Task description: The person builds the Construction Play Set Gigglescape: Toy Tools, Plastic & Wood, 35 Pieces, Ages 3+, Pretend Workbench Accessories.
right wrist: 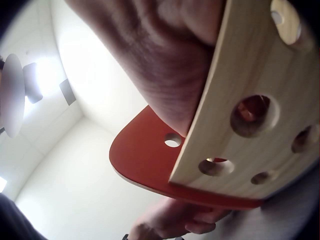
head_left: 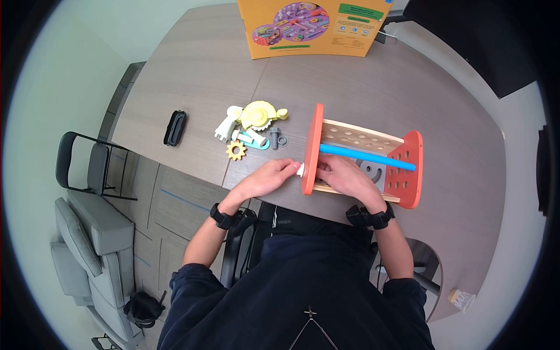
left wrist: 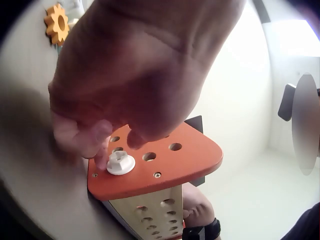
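Left hand (left wrist: pixel 130 75) by white fastener (left wrist: pixel 121 163)

Head cam above, wrist cams nr rack (head_left: pixel 363 140)

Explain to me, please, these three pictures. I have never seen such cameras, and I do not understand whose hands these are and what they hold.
There is no machine: one person works with two bare hands. The widest picture comes from a camera worn on the head, looking down; the other two come from cameras on the left and right wrists, so they look close and tilted.

The left hand touches a white hex-headed piece on the outside of an orange-red end panel of a wooden toy frame. The right hand reaches inside; its fingertips are hidden, so I cannot tell whether it grips anything.

On the table lie a yellow gear, a grey bolt and other toy pieces. A printed box stands at the back.
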Demonstrator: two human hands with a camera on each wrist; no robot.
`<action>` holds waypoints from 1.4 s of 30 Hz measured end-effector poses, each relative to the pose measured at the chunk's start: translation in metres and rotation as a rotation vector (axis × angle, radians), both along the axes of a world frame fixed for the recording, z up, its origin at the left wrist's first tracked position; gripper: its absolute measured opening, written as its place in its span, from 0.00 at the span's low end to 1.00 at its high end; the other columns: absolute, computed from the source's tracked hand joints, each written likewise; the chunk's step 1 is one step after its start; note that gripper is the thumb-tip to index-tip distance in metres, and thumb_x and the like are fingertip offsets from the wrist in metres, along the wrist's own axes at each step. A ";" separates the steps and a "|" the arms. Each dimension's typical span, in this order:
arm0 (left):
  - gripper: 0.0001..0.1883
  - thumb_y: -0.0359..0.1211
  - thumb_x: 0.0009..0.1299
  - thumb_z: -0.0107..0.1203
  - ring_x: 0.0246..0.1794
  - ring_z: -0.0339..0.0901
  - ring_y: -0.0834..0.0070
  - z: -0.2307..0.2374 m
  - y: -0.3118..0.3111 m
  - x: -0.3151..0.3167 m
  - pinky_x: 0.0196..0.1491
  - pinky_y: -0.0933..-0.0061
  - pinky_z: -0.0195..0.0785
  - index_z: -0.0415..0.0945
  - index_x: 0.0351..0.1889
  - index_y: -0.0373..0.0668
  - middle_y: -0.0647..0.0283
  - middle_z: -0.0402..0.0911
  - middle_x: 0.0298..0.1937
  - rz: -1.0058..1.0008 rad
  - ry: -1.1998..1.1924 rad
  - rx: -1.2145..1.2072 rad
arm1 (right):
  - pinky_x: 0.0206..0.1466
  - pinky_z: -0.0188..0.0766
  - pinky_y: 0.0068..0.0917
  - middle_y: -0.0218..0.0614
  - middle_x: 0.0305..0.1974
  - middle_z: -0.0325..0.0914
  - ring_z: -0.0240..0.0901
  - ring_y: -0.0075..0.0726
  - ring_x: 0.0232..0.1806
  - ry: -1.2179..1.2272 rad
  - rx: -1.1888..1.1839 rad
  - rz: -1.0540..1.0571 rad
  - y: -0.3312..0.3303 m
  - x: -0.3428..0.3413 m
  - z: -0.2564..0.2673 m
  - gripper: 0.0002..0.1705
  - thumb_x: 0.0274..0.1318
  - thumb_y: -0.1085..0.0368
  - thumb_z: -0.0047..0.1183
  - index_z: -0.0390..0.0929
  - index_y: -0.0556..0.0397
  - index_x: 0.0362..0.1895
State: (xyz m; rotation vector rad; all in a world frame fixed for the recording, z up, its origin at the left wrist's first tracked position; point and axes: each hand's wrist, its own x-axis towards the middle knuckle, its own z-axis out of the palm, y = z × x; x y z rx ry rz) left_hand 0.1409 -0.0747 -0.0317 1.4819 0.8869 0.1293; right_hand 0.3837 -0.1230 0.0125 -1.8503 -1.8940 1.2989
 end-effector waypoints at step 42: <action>0.12 0.31 0.79 0.63 0.34 0.69 0.68 0.001 -0.007 0.000 0.41 0.63 0.70 0.77 0.55 0.37 0.63 0.68 0.34 -0.041 -0.036 0.443 | 0.53 0.77 0.48 0.49 0.46 0.89 0.84 0.58 0.50 0.027 0.128 0.208 0.001 0.006 -0.010 0.20 0.73 0.53 0.58 0.85 0.58 0.55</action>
